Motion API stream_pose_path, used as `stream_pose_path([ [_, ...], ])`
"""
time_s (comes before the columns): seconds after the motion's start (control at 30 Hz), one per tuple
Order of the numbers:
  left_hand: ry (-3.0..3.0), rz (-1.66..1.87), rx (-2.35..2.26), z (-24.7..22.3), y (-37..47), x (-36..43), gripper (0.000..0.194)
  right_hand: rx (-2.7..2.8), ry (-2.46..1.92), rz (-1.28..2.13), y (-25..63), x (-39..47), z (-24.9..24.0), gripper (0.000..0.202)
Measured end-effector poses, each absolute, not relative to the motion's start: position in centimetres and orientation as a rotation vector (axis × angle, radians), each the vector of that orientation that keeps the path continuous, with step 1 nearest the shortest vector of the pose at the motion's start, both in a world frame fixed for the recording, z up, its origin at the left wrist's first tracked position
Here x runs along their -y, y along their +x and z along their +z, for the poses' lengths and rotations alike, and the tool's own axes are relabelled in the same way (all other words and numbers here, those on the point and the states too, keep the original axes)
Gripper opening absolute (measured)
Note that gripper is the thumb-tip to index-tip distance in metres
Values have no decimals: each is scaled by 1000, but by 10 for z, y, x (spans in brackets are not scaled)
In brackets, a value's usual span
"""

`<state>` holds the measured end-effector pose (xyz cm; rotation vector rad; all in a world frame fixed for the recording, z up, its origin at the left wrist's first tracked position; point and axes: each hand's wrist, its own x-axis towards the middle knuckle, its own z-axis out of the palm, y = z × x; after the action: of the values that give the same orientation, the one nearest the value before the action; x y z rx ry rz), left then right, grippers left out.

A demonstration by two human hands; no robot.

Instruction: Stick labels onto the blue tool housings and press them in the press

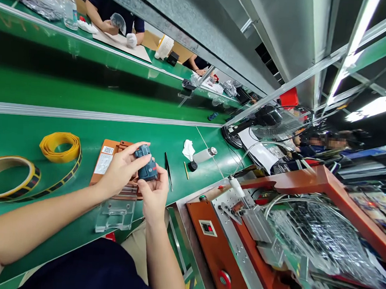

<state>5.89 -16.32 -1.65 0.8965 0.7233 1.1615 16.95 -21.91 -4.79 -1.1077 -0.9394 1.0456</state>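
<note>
A small dark blue plastic device (147, 169) with a red mark on its side is held above the green bench. My left hand (121, 168) grips its upper end between thumb and fingers. My right hand (153, 194) closes on its lower end. Beneath both hands lies a brown fixture (97, 179) with a QR label, partly covered by my left hand. A clear plastic block (115, 216) adjoins the fixture on the side nearest me.
To the left are a yellow tape roll (59, 147) and a larger label roll (6, 176). Black tweezers (168, 171), a thin yellow stick (186, 170) and a white bottle (203, 155) lie right. A brown machine (218, 249) stands at right; co-workers sit beyond the partition.
</note>
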Motion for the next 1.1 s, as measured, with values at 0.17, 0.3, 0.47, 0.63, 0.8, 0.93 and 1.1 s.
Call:
stream_pose_path([
  [0.17,827,1101,-624,-10,59,167,66,1083,-1203,797,173,219,-41,58],
  [0.3,869,1057,-571,-6,60,174,73,1274,-1241,522,178,220,-46,49],
  [0.47,765,1046,-587,-9,63,173,55,1363,-1285,430,178,226,-54,50],
  [0.63,686,1022,-658,-8,62,173,61,1386,-1238,354,182,226,-58,57],
  [0.8,790,822,-719,-5,58,188,64,1519,-1273,77,198,233,-56,59],
  [0.93,732,757,-894,-22,52,189,52,1777,-1334,41,217,248,-54,64],
  [1.1,795,464,-926,-50,64,161,54,1786,-1367,78,272,285,-52,58],
])
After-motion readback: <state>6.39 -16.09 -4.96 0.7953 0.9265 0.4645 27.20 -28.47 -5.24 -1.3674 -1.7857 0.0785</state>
